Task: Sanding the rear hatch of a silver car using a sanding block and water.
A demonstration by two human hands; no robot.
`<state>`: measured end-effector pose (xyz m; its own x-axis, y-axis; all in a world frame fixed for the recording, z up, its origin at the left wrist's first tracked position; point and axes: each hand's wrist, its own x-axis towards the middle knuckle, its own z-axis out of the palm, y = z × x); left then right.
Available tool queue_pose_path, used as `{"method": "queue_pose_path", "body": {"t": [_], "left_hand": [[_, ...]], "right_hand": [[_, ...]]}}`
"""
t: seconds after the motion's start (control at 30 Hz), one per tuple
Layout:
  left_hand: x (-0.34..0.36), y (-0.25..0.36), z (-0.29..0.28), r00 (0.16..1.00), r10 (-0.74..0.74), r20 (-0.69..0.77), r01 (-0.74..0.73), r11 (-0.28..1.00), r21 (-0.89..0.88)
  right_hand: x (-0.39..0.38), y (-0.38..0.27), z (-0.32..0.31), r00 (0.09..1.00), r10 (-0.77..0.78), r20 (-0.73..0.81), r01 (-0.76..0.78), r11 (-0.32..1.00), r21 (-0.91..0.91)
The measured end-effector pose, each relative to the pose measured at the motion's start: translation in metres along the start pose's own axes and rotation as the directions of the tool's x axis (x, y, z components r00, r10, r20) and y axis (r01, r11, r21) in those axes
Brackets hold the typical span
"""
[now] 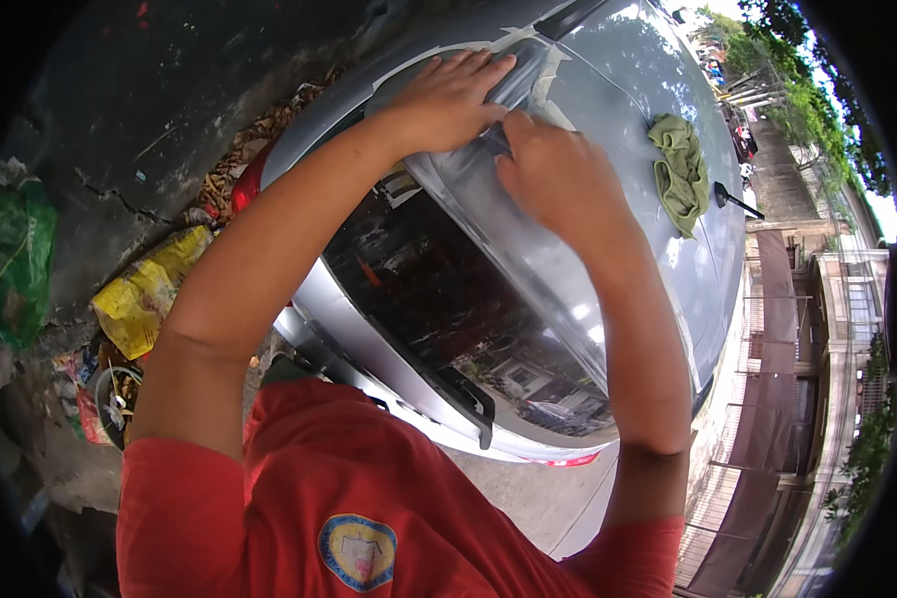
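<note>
A silver-grey car (618,75) stands in front of me, its rear end nearest. My left hand (453,102) lies flat on the grey spoiler (483,194) above the rear window (424,284), fingers spread. Beside it my right hand (560,179) is closed, knuckles up, and pressed against the same panel. Its fingers hide whatever they may hold. Pale masking tape (548,90) edges the panel just beyond both hands. On the roof, to the right, rests a crumpled olive-green cloth (680,177).
A short black antenna (740,202) sticks out of the roof past the cloth. Below the glass is a black rear wiper (468,404). Left of the car lie dry leaves, a yellow bag (149,289) and a green plastic bag (20,259), beside a dark wall (159,90).
</note>
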<state>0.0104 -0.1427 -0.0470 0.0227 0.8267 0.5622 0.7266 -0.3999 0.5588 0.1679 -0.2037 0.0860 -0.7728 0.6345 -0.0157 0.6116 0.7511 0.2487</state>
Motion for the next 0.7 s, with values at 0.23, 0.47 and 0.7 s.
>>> {"method": "queue_pose_path", "body": {"t": [0.23,0.47,0.7], "left_hand": [[0.0,0.005,0.002,1.0,-0.013,-0.006,0.013,1.0,0.013],[0.001,0.005,0.01,1.0,0.001,-0.008,-0.001,1.0,0.011],[0.001,0.006,0.0,0.999,-0.038,-0.003,0.038,0.999,0.007]], "right_hand": [[0.0,0.009,0.008,0.995,-0.065,-0.08,0.066,0.998,0.009],[-0.002,0.017,0.0,0.997,0.042,-0.067,-0.043,0.999,-0.017],[0.007,0.02,-0.006,0.997,0.071,-0.014,-0.071,0.997,-0.041]]}}
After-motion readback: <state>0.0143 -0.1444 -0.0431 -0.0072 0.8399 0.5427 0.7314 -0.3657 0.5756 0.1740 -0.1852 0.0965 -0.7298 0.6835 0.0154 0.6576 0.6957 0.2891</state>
